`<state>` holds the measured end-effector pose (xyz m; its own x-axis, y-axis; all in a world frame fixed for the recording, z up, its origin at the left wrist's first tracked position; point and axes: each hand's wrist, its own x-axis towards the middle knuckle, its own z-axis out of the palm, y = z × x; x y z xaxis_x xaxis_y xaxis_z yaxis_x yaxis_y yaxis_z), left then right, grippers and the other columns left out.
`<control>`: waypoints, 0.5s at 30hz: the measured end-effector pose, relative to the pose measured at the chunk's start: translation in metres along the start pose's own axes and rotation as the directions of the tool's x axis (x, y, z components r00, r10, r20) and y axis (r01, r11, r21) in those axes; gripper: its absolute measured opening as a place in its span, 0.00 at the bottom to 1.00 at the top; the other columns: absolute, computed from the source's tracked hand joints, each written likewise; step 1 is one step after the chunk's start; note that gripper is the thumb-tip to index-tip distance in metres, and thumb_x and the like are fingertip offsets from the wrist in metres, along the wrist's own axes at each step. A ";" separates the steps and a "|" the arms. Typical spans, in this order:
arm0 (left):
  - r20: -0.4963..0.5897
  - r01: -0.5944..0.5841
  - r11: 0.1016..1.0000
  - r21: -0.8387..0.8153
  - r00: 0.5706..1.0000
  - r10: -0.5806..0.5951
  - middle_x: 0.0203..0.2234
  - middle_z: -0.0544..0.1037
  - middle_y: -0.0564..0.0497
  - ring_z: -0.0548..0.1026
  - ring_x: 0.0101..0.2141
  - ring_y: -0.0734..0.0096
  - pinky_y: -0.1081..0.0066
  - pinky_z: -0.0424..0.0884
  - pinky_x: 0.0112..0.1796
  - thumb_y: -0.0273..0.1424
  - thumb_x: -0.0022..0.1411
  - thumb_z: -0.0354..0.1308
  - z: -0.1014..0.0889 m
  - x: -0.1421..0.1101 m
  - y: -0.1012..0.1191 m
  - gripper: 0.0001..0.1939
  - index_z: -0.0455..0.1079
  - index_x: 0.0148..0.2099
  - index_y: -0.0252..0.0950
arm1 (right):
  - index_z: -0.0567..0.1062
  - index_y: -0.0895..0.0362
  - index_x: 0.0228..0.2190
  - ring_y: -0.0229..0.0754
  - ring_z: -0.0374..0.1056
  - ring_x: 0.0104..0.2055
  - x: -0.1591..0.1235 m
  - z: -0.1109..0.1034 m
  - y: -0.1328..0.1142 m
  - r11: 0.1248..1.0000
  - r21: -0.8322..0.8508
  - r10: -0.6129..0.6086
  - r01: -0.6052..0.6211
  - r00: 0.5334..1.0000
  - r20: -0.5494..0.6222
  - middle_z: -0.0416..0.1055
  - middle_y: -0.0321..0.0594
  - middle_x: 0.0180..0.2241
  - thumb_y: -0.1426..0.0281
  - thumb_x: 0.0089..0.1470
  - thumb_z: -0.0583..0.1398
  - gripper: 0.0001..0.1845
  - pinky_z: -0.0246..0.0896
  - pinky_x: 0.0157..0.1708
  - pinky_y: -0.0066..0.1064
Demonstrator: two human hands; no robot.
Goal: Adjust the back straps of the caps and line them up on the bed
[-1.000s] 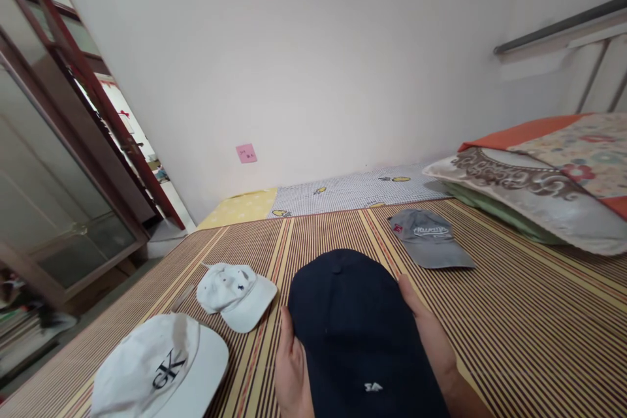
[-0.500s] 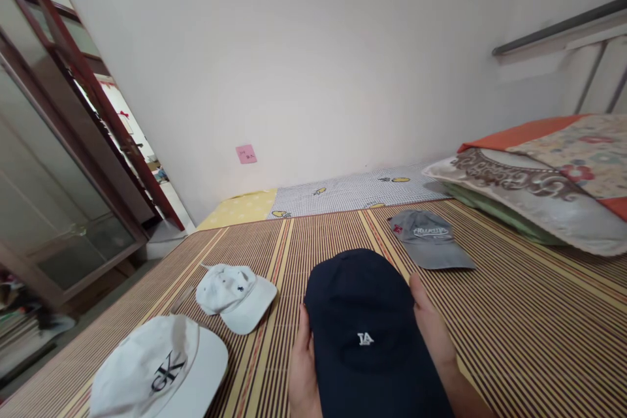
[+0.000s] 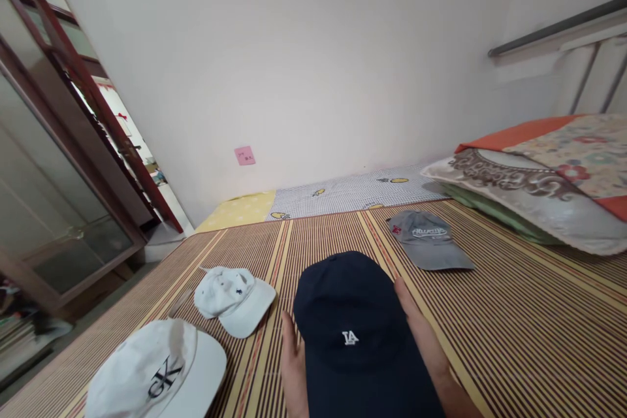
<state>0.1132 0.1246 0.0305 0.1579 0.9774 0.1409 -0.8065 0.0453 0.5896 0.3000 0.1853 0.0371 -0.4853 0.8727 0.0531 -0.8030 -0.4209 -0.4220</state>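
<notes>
A navy cap (image 3: 355, 333) with a small white logo lies on the striped mat (image 3: 514, 313), low in the middle of the view. My left hand (image 3: 292, 372) rests flat against its left side, fingers stretched out. My right hand (image 3: 424, 339) lies flat along its right side, fingers straight. The cap hides both palms in part. A small white cap (image 3: 234, 299) lies to the left. A larger white cap (image 3: 157, 375) with black letters sits nearer, at the lower left. A grey cap (image 3: 427, 238) lies beyond, to the right.
Pillows (image 3: 533, 189) are stacked at the right by a metal bed rail (image 3: 553, 26). A patterned sheet (image 3: 353, 191) runs along the white wall, which carries a pink note (image 3: 244, 155). A glass-fronted door (image 3: 63, 163) stands at the left.
The navy cap went from the logo near my body to the logo facing up mid-cap, then shifted slightly left. My hands stayed on its sides and my left fingers opened out.
</notes>
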 end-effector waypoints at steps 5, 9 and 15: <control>-0.017 -0.028 0.999 0.024 0.999 0.028 0.70 0.67 0.56 0.52 0.74 0.57 0.48 0.54 0.71 0.47 0.75 0.36 -0.012 0.006 -0.001 0.31 0.56 0.75 0.48 | 0.74 0.44 0.63 0.55 0.66 0.67 0.000 0.006 -0.003 1.000 -0.003 -0.031 0.031 0.999 -0.012 0.74 0.41 0.64 0.47 0.66 0.58 0.29 0.60 0.67 0.55; -0.027 -0.058 0.996 0.065 0.998 0.060 0.71 0.65 0.57 0.46 0.75 0.60 0.47 0.50 0.72 0.43 0.76 0.33 -0.036 0.011 0.008 0.31 0.54 0.75 0.44 | 0.74 0.52 0.61 0.56 0.69 0.63 -0.006 0.016 0.006 0.999 0.008 -0.049 0.049 0.999 -0.020 0.72 0.48 0.63 0.48 0.67 0.60 0.30 0.62 0.64 0.59; -0.178 -0.120 0.959 0.258 0.969 0.169 0.70 0.63 0.59 0.38 0.74 0.68 0.52 0.45 0.72 0.29 0.74 0.32 -0.043 -0.005 0.010 0.31 0.59 0.73 0.39 | 0.75 0.54 0.57 0.53 0.71 0.58 -0.015 0.020 0.021 0.998 0.023 -0.052 0.052 0.998 -0.037 0.72 0.48 0.61 0.57 0.67 0.63 0.22 0.71 0.57 0.54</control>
<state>0.0795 0.1288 0.0013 -0.0852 0.9919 0.0944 -0.6449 -0.1271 0.7536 0.2832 0.1587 0.0458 -0.4300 0.9019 0.0410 -0.8350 -0.3801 -0.3978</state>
